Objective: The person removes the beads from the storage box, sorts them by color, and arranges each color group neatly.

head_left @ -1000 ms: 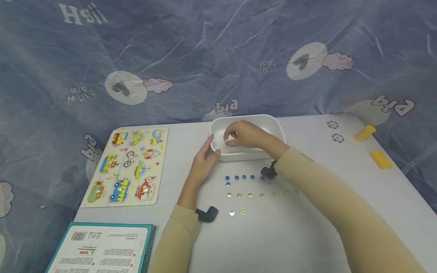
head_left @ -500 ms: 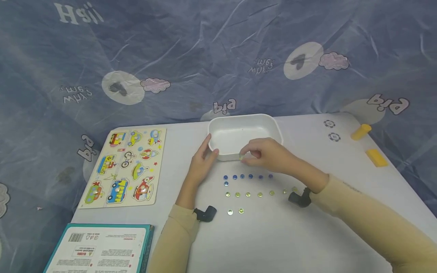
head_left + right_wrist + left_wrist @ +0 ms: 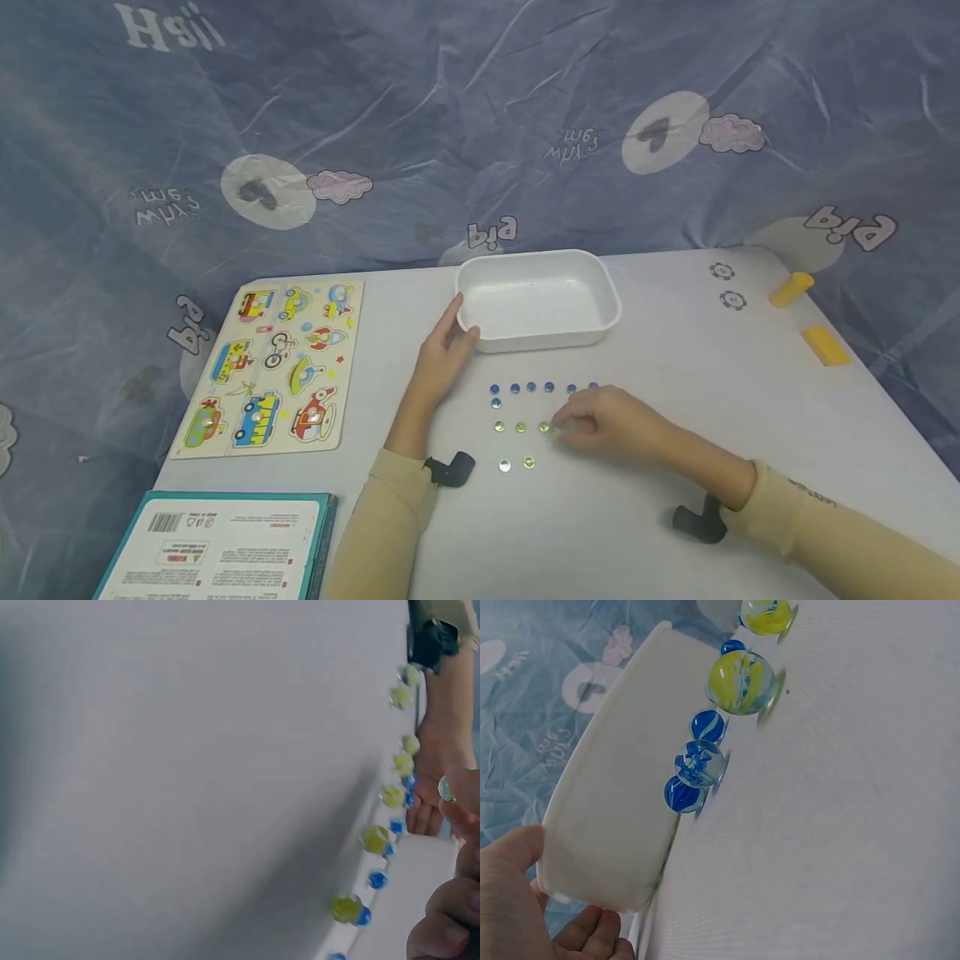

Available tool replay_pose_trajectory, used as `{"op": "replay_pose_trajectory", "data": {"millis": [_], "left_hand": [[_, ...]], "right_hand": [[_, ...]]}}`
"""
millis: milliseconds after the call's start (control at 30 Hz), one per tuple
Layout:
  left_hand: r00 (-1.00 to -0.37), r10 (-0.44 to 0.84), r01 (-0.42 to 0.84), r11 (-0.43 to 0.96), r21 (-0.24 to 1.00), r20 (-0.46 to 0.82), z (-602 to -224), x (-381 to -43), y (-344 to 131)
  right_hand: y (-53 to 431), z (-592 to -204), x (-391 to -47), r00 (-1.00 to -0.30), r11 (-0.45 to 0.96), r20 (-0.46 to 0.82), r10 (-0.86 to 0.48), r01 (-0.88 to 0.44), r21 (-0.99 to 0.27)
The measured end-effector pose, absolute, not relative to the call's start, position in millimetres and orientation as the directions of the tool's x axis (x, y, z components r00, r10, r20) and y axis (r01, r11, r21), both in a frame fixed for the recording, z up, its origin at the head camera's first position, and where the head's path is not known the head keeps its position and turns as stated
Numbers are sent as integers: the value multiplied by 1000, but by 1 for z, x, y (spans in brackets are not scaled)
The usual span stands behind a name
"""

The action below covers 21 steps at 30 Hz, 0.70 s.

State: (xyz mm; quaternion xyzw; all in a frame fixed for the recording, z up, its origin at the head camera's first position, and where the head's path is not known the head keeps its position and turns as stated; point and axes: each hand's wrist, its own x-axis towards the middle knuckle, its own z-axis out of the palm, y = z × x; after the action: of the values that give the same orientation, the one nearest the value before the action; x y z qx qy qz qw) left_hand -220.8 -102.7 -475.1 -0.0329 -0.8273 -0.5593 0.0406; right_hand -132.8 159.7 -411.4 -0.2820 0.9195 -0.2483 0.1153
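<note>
My left hand [image 3: 442,360] grips the left end of a white plastic tray [image 3: 551,342], thumb at the rim and fingers at its side in the left wrist view. My right hand [image 3: 618,425] hovers over the row of yellow-green marbles [image 3: 521,427], covering its right part. Between its thumb and finger it pinches a clear, greenish marble [image 3: 446,788]. Blue marbles [image 3: 514,388] lie in a row between the tray and the yellow-green ones, with one more blue marble [image 3: 496,403] below the row's left end. Nearer to me are two pale marbles [image 3: 505,466].
A wooden vehicle puzzle board [image 3: 273,367] lies at the left, with a teal-edged box [image 3: 225,542] in front of it. At the far right are a yellow cylinder [image 3: 791,290] and a yellow block [image 3: 825,346]. A blue printed cloth [image 3: 420,125] hangs behind the table.
My right hand has come out of the tray with a marble and moved toward me, to the yellow-green row. My left hand stays at the tray's left end.
</note>
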Motion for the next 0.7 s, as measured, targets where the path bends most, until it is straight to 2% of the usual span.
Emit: {"op": "replay_pose_trajectory", "data": {"millis": [300, 700], "left_hand": [[-995, 8, 98, 374, 922, 103, -475, -220, -103], [-994, 10, 102, 382, 918, 106, -474, -219, -103]], "right_hand": [[157, -432, -117, -807, 753, -150, -571, -442, -488], [156, -433, -115, -792, 760, -154, -590, -481, -437]]}}
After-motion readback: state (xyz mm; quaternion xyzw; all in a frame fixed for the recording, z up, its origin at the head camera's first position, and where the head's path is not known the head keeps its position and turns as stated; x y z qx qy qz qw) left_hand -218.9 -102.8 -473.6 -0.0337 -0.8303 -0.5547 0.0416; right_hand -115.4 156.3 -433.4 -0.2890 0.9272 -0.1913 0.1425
